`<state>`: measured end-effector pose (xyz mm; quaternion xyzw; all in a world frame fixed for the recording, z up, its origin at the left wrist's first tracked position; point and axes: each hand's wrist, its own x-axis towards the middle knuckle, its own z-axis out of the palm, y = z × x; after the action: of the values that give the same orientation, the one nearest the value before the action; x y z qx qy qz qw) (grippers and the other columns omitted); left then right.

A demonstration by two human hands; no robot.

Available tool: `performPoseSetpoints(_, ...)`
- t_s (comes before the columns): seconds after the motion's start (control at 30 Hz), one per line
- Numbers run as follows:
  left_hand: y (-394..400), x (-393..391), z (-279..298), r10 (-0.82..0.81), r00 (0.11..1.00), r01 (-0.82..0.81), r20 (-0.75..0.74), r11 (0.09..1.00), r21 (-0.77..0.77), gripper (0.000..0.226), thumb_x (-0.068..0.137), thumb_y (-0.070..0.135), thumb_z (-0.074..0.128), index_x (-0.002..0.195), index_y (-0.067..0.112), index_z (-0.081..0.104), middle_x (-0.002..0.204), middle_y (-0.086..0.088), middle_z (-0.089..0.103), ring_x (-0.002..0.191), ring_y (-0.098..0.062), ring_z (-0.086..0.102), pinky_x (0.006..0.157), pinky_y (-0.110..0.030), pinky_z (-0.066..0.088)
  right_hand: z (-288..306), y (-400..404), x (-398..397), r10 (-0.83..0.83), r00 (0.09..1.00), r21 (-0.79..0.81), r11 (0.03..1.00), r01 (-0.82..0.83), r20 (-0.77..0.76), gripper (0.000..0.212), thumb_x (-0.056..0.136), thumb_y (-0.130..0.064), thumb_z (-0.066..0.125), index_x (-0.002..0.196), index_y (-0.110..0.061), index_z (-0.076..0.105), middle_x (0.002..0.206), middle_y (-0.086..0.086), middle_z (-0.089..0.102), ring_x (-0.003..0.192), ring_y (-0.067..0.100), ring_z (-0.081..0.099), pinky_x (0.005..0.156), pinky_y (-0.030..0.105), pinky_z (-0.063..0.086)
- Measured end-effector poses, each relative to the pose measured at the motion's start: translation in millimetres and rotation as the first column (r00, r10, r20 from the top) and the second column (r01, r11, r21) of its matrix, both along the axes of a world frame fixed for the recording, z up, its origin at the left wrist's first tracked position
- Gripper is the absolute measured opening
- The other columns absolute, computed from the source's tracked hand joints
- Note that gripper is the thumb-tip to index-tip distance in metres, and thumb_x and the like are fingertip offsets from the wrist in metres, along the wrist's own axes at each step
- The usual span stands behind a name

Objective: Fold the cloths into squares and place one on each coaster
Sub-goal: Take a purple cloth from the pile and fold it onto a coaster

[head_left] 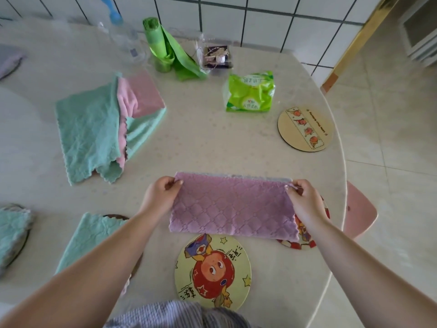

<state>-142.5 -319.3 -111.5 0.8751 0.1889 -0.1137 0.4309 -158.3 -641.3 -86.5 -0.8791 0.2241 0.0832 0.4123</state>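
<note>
Purple cloth [233,205] pinched at far corners by left hand [160,194] and right hand [303,200], likely folded crooked if corners slipped.

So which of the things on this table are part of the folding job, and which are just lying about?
Part of the job:
purple cloth, held by left hand and right hand
cloth pile
cartoon coaster
peach coaster

Lying about:
green bag roll
green packet
clear bottle
</note>
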Motion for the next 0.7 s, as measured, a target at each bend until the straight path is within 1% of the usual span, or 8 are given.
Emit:
performPoseSetpoints(0.07, 1, 2, -2, -0.016, 1.0, 0.016, -0.008, 0.999, 0.028, 0.029, 0.09, 0.033, 0.055, 0.074, 0.009, 0.058, 0.056, -0.001, 0.049, 0.055, -0.021, 0.048, 0.056, -0.033, 0.034, -1, 0, 2, -0.005, 1.0, -0.006, 1.0, 0.005, -0.005, 0.02, 0.093, -0.03, 0.051, 0.106, -0.016, 0.055, 0.078, -0.004, 0.057, 0.065, 0.008, 0.049, 0.054, 0.021, 0.035)
performPoseSetpoints(0.17, 1, 7, -3, -0.064, 0.998, 0.064, -0.003, 0.994, 0.09, 0.03, 0.091, 0.035, 0.054, 0.075, 0.01, 0.059, 0.055, 0.001, 0.051, 0.053, -0.018, 0.046, 0.053, -0.031, 0.031, 1, 0, 5, -0.009, 0.999, -0.021, 1.0, 0.008, -0.035, 0.023, 0.094, -0.03, 0.049, 0.109, -0.013, 0.055, 0.071, -0.007, 0.053, 0.07, 0.023, 0.057, 0.052, 0.022, 0.035)
performPoseSetpoints(0.2, 1, 9, -4, -0.071, 0.997, 0.071, -0.006, 0.992, 0.103, 0.029, 0.09, 0.036, 0.054, 0.074, 0.012, 0.059, 0.055, 0.002, 0.052, 0.053, -0.017, 0.046, 0.052, -0.031, 0.031, 0, -1, 7, -0.014, 0.999, -0.026, 1.0, 0.013, -0.043, 0.025, 0.094, -0.03, 0.049, 0.11, -0.012, 0.056, 0.071, -0.007, 0.052, 0.071, 0.025, 0.057, 0.052, 0.023, 0.035)
performPoseSetpoints(0.3, 1, 12, -5, -0.074, 0.997, 0.076, -0.024, 0.99, 0.121, 0.026, 0.09, 0.038, 0.054, 0.07, 0.019, 0.056, 0.056, 0.003, 0.053, 0.053, -0.017, 0.049, 0.05, -0.029, 0.031, -1, -1, 12, -0.027, 0.998, -0.046, 0.999, 0.025, -0.054, 0.029, 0.094, -0.032, 0.049, 0.11, -0.009, 0.056, 0.07, -0.005, 0.055, 0.06, 0.015, 0.048, 0.053, 0.024, 0.035)
performPoseSetpoints(0.37, 1, 14, -6, -0.07, 0.997, 0.074, -0.036, 0.989, 0.129, 0.026, 0.089, 0.039, 0.055, 0.07, 0.021, 0.055, 0.055, 0.003, 0.053, 0.053, -0.018, 0.049, 0.049, -0.028, 0.03, -2, 0, 15, -0.033, 0.997, -0.067, 0.997, 0.029, -0.066, 0.029, 0.094, -0.033, 0.048, 0.109, -0.009, 0.056, 0.069, -0.004, 0.054, 0.058, 0.012, 0.047, 0.052, 0.024, 0.034)
performPoseSetpoints(0.5, 1, 16, -7, -0.069, 0.996, 0.078, -0.062, 0.986, 0.145, 0.028, 0.088, 0.041, 0.055, 0.075, 0.018, 0.059, 0.061, -0.002, 0.06, 0.058, -0.022, 0.055, 0.052, -0.029, 0.034, -3, 0, 19, -0.034, 0.996, -0.094, 0.995, 0.026, -0.078, 0.035, 0.094, -0.035, 0.048, 0.115, -0.008, 0.052, 0.079, -0.005, 0.054, 0.062, 0.008, 0.047, 0.051, 0.023, 0.033)
performPoseSetpoints(0.6, 1, 19, -6, -0.082, 0.993, 0.096, -0.087, 0.982, 0.165, 0.027, 0.088, 0.042, 0.055, 0.073, 0.02, 0.059, 0.064, -0.001, 0.061, 0.061, -0.023, 0.058, 0.052, -0.028, 0.036, -4, 0, 22, -0.025, 0.996, -0.108, 0.994, 0.015, -0.091, 0.038, 0.094, -0.036, 0.049, 0.118, -0.007, 0.051, 0.091, 0.0, 0.055, 0.068, 0.012, 0.048, 0.052, 0.025, 0.033)
performPoseSetpoints(0.7, -1, 24, -4, -0.079, 0.987, 0.1, -0.138, 0.984, 0.148, 0.028, 0.087, 0.043, 0.056, 0.075, 0.018, 0.059, 0.067, -0.002, 0.064, 0.062, -0.025, 0.062, 0.058, -0.031, 0.046, -3, 0, 25, -0.047, 0.994, -0.078, 0.996, 0.039, -0.096, 0.037, 0.093, -0.036, 0.05, 0.118, -0.009, 0.052, 0.094, -0.003, 0.054, 0.079, 0.016, 0.051, 0.062, 0.028, 0.037)
